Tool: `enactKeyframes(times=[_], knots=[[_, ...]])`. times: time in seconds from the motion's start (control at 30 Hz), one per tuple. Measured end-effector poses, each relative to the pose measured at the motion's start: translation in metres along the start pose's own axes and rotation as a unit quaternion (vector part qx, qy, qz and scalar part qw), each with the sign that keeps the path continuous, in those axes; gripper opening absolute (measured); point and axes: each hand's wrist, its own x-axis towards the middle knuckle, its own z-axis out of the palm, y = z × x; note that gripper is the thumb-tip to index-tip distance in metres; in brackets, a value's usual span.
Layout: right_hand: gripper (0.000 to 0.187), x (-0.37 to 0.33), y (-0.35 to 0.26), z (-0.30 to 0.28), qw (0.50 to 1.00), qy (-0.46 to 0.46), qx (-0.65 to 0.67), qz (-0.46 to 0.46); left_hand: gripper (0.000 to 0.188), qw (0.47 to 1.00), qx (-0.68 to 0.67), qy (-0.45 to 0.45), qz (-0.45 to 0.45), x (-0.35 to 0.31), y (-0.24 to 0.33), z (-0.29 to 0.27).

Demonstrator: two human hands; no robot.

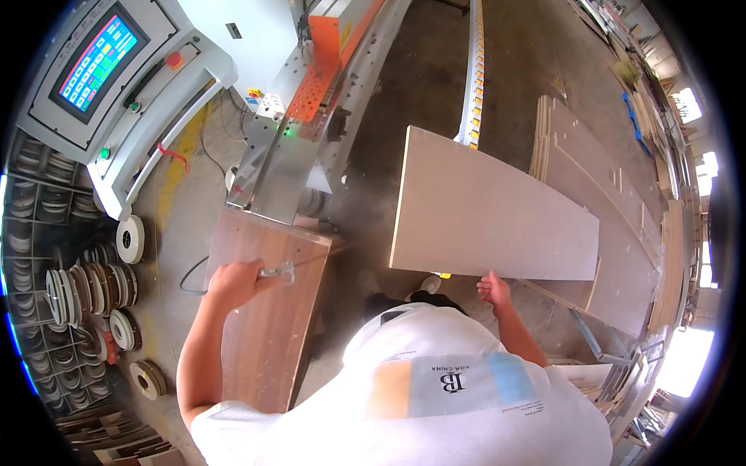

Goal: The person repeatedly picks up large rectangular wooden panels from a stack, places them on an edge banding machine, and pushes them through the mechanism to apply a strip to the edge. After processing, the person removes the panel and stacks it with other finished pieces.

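A: Please, what does the left hand (233, 284) hold?
B: Its fingers are closed around a small grey metal air gun (281, 271) – the nozzle side points to the right. A thin dark hose (183, 279) makes a loop just beside this hand.
A: And what is below it?
B: A long brown wood-grain board (273, 342), which lies near the steel end of a machine with a perforated orange cover (317, 74).
A: Where is the right hand (494, 291)?
B: It is at the near edge of a wide flat beige panel (497, 211). The fingers are half curled, with the thumb raised, and I see nothing between them. Whether they touch the panel – this I cannot tell.
A: How does the panel lie?
B: Its far edge is beside a pale rail with yellow rollers (473, 81).
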Motion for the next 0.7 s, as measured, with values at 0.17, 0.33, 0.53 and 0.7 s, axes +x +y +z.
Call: enactKeyframes(times=[0.17,0.33,0.53,0.7], knots=[[0.049,0.002,0.006,-0.002,1.000,0.012,0.012,-0.018,0.045,0.999,0.015,-0.045,-0.010,-0.043,0.019,0.003],[0.048,-0.003,0.000,-0.006,1.000,-0.015,0.010,-0.020,0.044,0.997,0.041,0.007,0.062,-0.017,0.056,0.013],[0.044,-0.017,-0.006,-0.021,0.998,-0.043,-0.006,-0.055,0.049,0.980,-0.024,0.192,0.035,0.056,0.100,0.026],[0.036,0.015,0.042,-0.062,0.997,-0.041,0.057,-0.046,0.050,0.996,0.017,0.030,0.087,0.028,0.166,0.057]])
